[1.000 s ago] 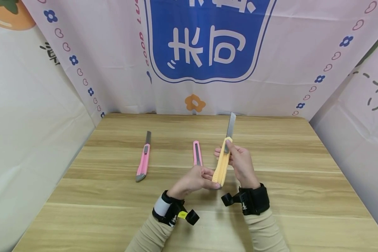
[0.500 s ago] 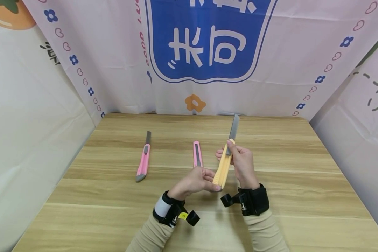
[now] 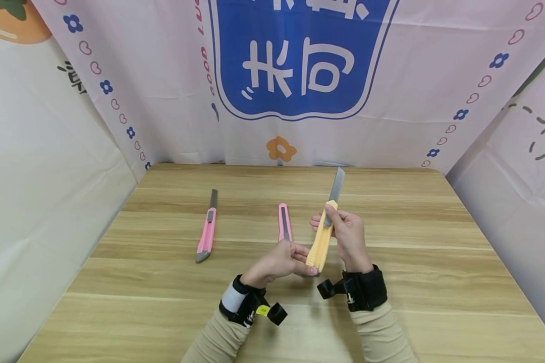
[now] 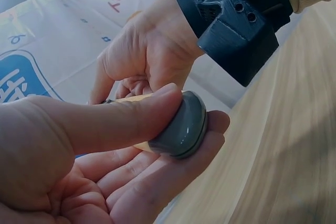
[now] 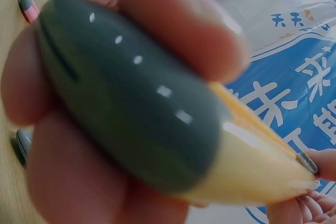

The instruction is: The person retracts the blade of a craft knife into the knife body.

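Note:
A yellow box cutter (image 3: 320,247) is held above the table between both hands, its long grey blade (image 3: 337,184) extended toward the back. My left hand (image 3: 282,259) pinches the butt end, thumb on top and fingers below; the grey end cap (image 4: 184,127) shows in the left wrist view. Near the blade end, my right hand (image 3: 350,236) holds the body with its thumb on the grey slider (image 5: 306,162). One pink box cutter (image 3: 284,222) lies just beyond my left hand, which hides its lower end. Another pink box cutter (image 3: 206,234), blade out, lies farther left.
The wooden table (image 3: 141,282) runs back to a printed cloth (image 3: 172,126) with a blue emblem. White cloth hangs at both sides. Each wrist carries a strapped camera mount (image 3: 365,287).
The yellow box cutter has shifted slightly toward me and its blade tip leans a little more to the right. Both hands keep their hold; the pink box cutters have not moved.

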`<state>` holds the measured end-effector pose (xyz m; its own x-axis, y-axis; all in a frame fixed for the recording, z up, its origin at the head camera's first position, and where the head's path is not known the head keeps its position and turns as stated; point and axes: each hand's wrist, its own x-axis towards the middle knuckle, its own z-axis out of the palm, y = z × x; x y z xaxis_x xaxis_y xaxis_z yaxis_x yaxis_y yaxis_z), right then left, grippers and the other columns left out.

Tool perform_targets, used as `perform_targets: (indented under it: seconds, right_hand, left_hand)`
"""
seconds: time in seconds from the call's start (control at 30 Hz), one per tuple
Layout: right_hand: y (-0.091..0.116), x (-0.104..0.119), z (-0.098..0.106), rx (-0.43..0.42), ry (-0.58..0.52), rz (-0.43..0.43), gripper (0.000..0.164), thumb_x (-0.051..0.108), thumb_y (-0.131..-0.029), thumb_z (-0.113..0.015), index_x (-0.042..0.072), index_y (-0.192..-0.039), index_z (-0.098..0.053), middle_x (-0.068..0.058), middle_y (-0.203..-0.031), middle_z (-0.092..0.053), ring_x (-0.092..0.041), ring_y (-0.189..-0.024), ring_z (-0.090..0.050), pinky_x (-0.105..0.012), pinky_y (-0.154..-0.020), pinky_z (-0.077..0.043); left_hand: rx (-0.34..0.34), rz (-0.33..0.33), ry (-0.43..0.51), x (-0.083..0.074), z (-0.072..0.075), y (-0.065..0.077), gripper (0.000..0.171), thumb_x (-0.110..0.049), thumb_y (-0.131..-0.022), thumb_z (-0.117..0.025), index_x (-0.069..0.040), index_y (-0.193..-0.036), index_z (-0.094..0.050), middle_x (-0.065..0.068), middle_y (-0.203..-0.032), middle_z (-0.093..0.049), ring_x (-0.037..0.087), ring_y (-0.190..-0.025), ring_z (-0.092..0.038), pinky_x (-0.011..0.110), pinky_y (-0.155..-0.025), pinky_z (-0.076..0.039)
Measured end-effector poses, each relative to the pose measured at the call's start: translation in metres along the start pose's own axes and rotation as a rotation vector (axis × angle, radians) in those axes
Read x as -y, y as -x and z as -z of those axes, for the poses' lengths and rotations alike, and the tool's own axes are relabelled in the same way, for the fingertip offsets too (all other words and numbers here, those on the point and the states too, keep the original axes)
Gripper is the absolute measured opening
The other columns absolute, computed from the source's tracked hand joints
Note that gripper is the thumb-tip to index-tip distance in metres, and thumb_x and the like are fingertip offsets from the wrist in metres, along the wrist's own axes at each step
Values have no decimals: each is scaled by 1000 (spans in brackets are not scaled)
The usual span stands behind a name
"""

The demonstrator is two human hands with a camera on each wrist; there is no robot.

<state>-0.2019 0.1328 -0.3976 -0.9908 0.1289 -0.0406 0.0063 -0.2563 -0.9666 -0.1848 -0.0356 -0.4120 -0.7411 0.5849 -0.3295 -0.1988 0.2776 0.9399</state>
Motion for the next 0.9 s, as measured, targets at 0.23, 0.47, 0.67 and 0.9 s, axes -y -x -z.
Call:
perform_targets:
  seconds: [0.23,0.47,0.67,0.9]
  right_hand:
    - [0,-1,1,7,-4,9,27,23,-98,-56,-1,-89,-64,5,-66,-75,-10,-66,-74,-26,-66,-62]
    - [-1,-1,1,3,-17,-2,23,19,-98,-56,1,-86,-64,5,-65,-75,-10,-66,-74,-27,-67,-62]
    - [-1,1,1,17,-10,-22,22,15,-98,-54,-6,-96,-62,6,-67,-75,-9,-68,-74,-26,-69,-62]
    - [-2,3,1,21,38,-84,47,27,-98,-55,-14,-121,-56,8,-74,-76,-8,-75,-74,-30,-80,-61]
  left_hand:
    - [2,0,-1,0,0,0,28,1,-81,-72,4,-109,-69,20,-97,-75,7,-72,-67,19,-69,-56]
    - [6,5,2,0,0,1,29,1,-81,-72,3,-110,-68,20,-98,-75,8,-73,-68,21,-71,-58]
    - [20,-4,14,-1,1,2,30,1,-82,-71,4,-112,-67,21,-100,-74,7,-74,-68,22,-72,-58]
    - [-20,12,24,-1,-1,1,31,-2,-81,-73,2,-112,-68,18,-101,-75,8,-77,-68,20,-74,-56]
